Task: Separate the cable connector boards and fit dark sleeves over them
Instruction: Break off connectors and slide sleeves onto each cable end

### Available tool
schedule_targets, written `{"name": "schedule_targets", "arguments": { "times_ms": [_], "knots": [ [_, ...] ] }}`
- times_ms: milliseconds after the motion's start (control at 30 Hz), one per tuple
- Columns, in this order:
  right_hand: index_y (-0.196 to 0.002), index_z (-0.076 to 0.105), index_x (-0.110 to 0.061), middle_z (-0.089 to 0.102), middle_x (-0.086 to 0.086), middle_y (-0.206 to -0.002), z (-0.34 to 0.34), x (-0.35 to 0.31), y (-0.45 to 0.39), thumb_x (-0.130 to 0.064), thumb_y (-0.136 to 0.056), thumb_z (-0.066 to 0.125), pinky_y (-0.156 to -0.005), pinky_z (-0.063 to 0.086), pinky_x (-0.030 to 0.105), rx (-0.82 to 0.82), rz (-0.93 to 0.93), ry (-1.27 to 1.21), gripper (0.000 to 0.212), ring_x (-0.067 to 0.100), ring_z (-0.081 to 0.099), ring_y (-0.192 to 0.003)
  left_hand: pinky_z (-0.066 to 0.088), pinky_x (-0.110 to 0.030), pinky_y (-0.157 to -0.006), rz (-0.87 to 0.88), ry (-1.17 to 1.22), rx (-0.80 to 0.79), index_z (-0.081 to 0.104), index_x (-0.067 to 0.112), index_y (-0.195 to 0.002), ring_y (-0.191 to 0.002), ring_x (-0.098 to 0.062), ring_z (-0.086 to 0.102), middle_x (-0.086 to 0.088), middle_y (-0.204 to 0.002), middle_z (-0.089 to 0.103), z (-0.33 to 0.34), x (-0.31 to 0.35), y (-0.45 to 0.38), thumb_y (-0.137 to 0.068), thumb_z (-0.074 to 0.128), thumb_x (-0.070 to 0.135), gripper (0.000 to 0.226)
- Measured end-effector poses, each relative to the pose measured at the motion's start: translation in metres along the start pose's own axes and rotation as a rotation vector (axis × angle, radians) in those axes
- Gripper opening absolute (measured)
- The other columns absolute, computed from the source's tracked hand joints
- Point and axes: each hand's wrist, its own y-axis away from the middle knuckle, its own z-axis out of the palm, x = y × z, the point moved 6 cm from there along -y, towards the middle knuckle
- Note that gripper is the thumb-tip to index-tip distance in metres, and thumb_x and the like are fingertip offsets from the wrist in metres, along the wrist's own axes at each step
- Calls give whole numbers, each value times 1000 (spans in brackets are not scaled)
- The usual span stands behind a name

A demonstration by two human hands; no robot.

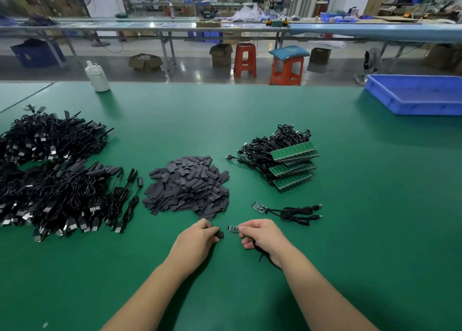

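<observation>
My left hand (200, 238) pinches a dark sleeve (220, 234) just above the green mat. My right hand (262, 238) pinches a small green connector board (233, 228), its black cable (265, 257) bunched in the palm and trailing under the wrist. A small gap separates sleeve and board. A heap of dark sleeves (188, 187) lies just beyond my left hand. Joined green board panels with cables (287, 161) are stacked to the right of it. Loose separated boards with cables (287, 210) lie beyond my right hand.
A large pile of sleeved black cables (55, 178) fills the left of the green table (350, 230). A blue plastic tray (417, 96) sits at the far right. A white bottle (97, 77) stands at the far edge, left. Stools and benches stand beyond.
</observation>
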Motion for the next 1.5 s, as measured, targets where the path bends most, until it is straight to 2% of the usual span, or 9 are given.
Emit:
{"name": "schedule_targets", "arguments": {
  "times_ms": [133, 267, 367, 567, 767, 933, 1100, 1300, 1500],
  "knots": [
    [-97, 72, -2, 69, 7, -76, -1, 0, -1, -8, -90, 68, -61, 55, 25, -5, 4, -12, 10, 12, 61, -59, 45, -16, -84, -51, 307, 110, 74, 24, -110, -90, -4, 60, 17, -100, 64, -12, 4, -2, -90, 69, 26, 21],
    [-97, 72, -2, 68, 6, -75, -2, 1, -1, -8, -91, 67, -62, 56, 26, -8, 14, -39, 10, 12, 61, -59, 39, -4, -82, -86, 427, 142, 76, 19, -106, -89, 3, 62, 14, -97, 70, -15, 6, -2, -87, 73, 18, 19],
    [-98, 72, -2, 69, 6, -74, -2, 1, -1, -8, -92, 67, -61, 55, 26, -13, 13, -40, 10, 12, 61, -58, 40, -6, -82, -74, 425, 146, 76, 20, -105, -89, 7, 61, 17, -95, 70, -14, 7, -2, -88, 72, 17, 18],
    [-98, 71, -2, 68, 5, -74, -3, -1, 1, -10, -92, 67, -54, 52, 22, -18, 13, -57, 12, 12, 61, -57, 50, -23, -83, -13, 324, 209, 76, 21, -106, -89, -6, 64, 12, -98, 71, -18, 17, -2, -90, 70, 20, 18],
    [-98, 71, -2, 68, 8, -76, -4, 0, 1, -9, -92, 68, -57, 54, 25, -11, 16, -81, 10, 13, 62, -57, 49, -20, -80, -30, 324, 250, 77, 20, -101, -85, -7, 65, 13, -94, 71, -22, 12, -2, -88, 72, 18, 14],
    [-98, 70, 0, 67, 9, -76, -3, -1, 1, -8, -92, 67, -60, 55, 29, -21, 8, -93, 10, 15, 60, -58, 43, -8, -81, -17, 327, 213, 76, 20, -107, -88, -1, 63, 16, -97, 70, -19, 14, -3, -89, 71, 21, 19],
    [-98, 71, -1, 69, 8, -75, -3, -2, 4, -7, -92, 67, -63, 56, 28, -33, 7, -68, 10, 14, 61, -60, 48, -21, -87, -30, 323, 197, 74, 19, -112, -92, -6, 65, 11, -102, 72, -18, 12, -2, -89, 71, 23, 24],
    [-100, 70, 1, 67, 10, -77, -3, -3, 4, -6, -92, 67, -64, 56, 28, -29, 5, -51, 12, 14, 61, -60, 50, -27, -86, -18, 297, 182, 74, 21, -112, -91, -9, 65, 10, -100, 72, -17, 15, -2, -90, 70, 25, 23],
    [-100, 70, 1, 67, 10, -78, -4, -4, 4, -7, -92, 66, -64, 57, 29, -40, 6, -34, 12, 14, 62, -61, 49, -27, -86, 73, 228, 170, 73, 22, -112, -97, -8, 59, 11, -105, 67, -20, 17, -4, -90, 69, 25, 23]
  ]
}}
